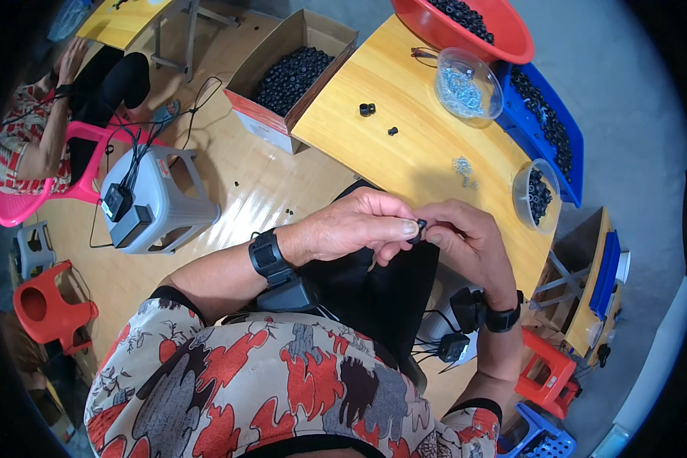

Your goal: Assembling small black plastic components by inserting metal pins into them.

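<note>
Just off the table's near edge, my two hands meet at a small black part (417, 231). My left hand (359, 225) is closed, pinching that part between thumb and fingers. My right hand (466, 233) curls in from the other side, its thumb and fingertips closed right at the part; whether they grip the part itself or something tiny is hidden. Beyond them on the yellow table (359, 145) lie a small pile of tiny silvery pieces (463, 169), a black part (392, 131) and a pair of black parts (367, 109).
A round tub (540, 214) and a blue tray (523, 126) hold black parts. A clear tub (482, 116) holds silvery pieces. Behind stands a red basin (511, 42); glasses (424, 53) lie beside it. A cardboard box (238, 84) and grey stool (168, 221) stand left, near another person (27, 145).
</note>
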Demonstrator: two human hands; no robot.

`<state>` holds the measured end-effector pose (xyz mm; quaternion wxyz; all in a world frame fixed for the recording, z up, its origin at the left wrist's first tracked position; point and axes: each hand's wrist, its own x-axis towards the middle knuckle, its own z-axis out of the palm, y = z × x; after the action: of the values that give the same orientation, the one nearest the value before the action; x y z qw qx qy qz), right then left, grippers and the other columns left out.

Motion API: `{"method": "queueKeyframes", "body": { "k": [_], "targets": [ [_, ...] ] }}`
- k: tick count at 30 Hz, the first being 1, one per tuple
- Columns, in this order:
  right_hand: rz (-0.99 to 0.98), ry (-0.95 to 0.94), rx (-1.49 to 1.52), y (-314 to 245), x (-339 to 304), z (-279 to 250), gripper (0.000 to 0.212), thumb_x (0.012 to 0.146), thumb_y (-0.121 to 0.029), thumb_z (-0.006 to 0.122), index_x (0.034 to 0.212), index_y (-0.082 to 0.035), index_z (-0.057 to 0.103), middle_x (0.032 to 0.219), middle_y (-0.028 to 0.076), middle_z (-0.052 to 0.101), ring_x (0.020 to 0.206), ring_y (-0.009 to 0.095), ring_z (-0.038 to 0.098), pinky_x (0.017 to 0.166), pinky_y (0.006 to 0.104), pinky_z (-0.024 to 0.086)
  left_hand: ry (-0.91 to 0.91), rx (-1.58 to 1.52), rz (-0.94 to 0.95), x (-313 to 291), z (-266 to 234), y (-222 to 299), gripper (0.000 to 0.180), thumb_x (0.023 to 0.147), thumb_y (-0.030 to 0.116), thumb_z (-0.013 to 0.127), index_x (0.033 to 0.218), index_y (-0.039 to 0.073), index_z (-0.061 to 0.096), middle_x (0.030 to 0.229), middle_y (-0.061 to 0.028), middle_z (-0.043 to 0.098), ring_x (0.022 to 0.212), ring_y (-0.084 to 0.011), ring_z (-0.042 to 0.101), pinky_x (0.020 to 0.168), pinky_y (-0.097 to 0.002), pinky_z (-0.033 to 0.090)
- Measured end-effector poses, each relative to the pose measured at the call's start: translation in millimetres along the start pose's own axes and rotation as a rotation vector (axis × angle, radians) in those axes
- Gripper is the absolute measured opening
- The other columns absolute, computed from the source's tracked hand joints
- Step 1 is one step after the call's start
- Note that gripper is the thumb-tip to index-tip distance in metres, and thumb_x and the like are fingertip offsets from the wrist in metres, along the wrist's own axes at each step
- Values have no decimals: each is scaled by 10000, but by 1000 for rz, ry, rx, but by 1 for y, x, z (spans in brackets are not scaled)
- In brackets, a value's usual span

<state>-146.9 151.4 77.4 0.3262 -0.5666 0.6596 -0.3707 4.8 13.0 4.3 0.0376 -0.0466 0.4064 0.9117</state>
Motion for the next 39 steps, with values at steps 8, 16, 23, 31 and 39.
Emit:
{"method": "queueKeyframes", "body": {
  "k": [8,16,23,31,39],
  "targets": [
    [165,-7,204,-7,-1,2,158,906,-101,592,1037,-24,636,829,31,655,729,101,587,681,234,480,-21,87,4,-1,-1,2,196,943,195,566,968,16,641,798,-13,614,640,-53,540,602,-208,468],
    [138,49,-65,-17,0,3,146,877,-101,625,1009,-40,638,824,83,659,743,181,642,677,264,489,33,160,49,-1,0,1,183,949,177,558,976,16,639,780,-5,609,633,-48,545,602,-211,468],
    [140,88,-290,-23,-1,4,248,814,-251,708,966,-69,634,772,84,630,685,224,631,621,295,489,54,78,27,0,-1,3,195,936,194,578,986,17,642,776,-4,607,642,-59,547,627,-222,469],
    [-232,91,-1041,-19,9,15,462,715,-535,690,761,-108,519,658,44,429,532,214,503,493,351,380,87,147,46,0,-2,1,198,937,202,570,994,28,646,800,7,618,673,-65,562,657,-224,480],
    [-342,123,-988,0,6,16,352,709,-401,715,725,-134,485,657,32,411,556,198,507,502,338,383,59,117,-105,-2,1,11,252,948,251,562,1025,25,647,857,-16,653,702,-60,595,688,-221,505]
  ]
}}
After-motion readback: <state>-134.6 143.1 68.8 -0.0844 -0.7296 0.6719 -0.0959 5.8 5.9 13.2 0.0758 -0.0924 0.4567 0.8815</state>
